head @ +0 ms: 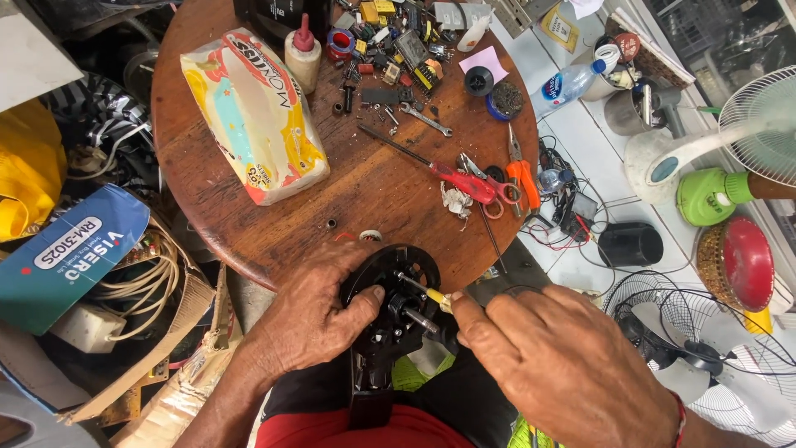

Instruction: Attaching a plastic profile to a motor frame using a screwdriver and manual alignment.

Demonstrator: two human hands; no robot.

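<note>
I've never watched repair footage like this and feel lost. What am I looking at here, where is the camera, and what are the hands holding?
The camera sits on the person's head, looking down at their own two bare hands. The left hand steadies a black round fan motor housing on their lap. The right hand holds a yellow-tipped tool against its middle shaft. Beyond is a round wooden table with a red-handled screwdriver, orange-handled pliers, a soft printed packet and many small electronic parts.
</note>
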